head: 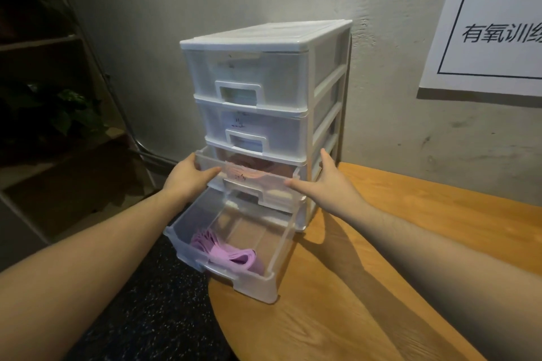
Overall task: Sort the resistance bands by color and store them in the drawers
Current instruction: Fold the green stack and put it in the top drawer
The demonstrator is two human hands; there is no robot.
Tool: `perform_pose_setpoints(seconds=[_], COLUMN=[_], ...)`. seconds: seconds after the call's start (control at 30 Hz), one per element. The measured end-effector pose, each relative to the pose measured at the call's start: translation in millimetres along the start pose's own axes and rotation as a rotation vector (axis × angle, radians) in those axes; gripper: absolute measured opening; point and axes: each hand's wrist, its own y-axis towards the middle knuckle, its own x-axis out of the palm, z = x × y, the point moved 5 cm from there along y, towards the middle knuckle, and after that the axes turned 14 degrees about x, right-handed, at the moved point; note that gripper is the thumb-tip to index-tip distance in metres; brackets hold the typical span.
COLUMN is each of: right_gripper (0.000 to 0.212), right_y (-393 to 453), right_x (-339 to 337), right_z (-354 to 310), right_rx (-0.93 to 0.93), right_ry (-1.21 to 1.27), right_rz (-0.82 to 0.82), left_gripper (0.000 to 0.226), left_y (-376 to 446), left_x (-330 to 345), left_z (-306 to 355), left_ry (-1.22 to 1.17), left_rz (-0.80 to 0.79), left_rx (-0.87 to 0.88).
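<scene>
Wall poster (498, 23) runs off the right edge, its text cut; third drawer (249, 177) contents just a blurred pinkish shape

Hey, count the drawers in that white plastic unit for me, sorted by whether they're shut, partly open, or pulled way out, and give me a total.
Shut: 2, the top drawer and second drawer
Partly open: 1, the third drawer, with the left hand and right hand on it
Pulled far out: 1, the bottom drawer, holding purple bands
Total: 4
</scene>
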Motion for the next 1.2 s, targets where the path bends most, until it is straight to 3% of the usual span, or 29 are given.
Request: perform_pose_setpoints(seconds=[0.1, 0.3, 0.4, 0.53, 0.67, 0.73, 0.93, 1.03, 1.1, 1.2], right_gripper=[0.091, 0.077, 0.074, 0.078, 0.045, 0.038, 0.050, 0.060, 0.061, 0.060], right_y=[10, 28, 28, 15, -9, -21, -65, -83, -90, -93], right_x=[0, 4, 6, 5, 14, 25, 60, 75, 81, 89], right_z=[0, 3, 3, 5, 10, 11, 8, 9, 10, 13], right_rx=[-0.043, -0.020, -0.014, 0.044, 0.004, -0.046, -0.144, -0.165, -0.169, -0.185], right_ry=[0.035, 0.085, 0.061, 0.023, -0.122, -0.203, -0.388, -0.356, -0.327, -0.407], right_rz=[-0.001, 0.033, 0.033, 0.044, 0.007, -0.043, -0.177, -0.215, -0.198, -0.163], left_gripper=[0.049, 0.058, 0.049, 0.060, 0.061, 0.065, 0.095, 0.107, 0.106, 0.085], left_y=[14, 29, 25, 9, -22, -44, -112, -136, -145, -147], left_x=[13, 28, 25, 9, -11, -18, -30, -29, -26, -16], left_z=[6, 9, 10, 4, -6, -12, -42, -60, -66, -64], left_ry=[-0.017, -0.169, -0.199, -0.105, 0.007, 0.052, 0.154, 0.190, 0.165, 0.072], left_rz=[-0.008, -0.067, -0.070, -0.106, -0.146, -0.191, -0.311, -0.364, -0.377, -0.370], left_rx=[-0.029, -0.082, -0.063, -0.041, 0.016, 0.001, -0.128, -0.192, -0.206, -0.145])
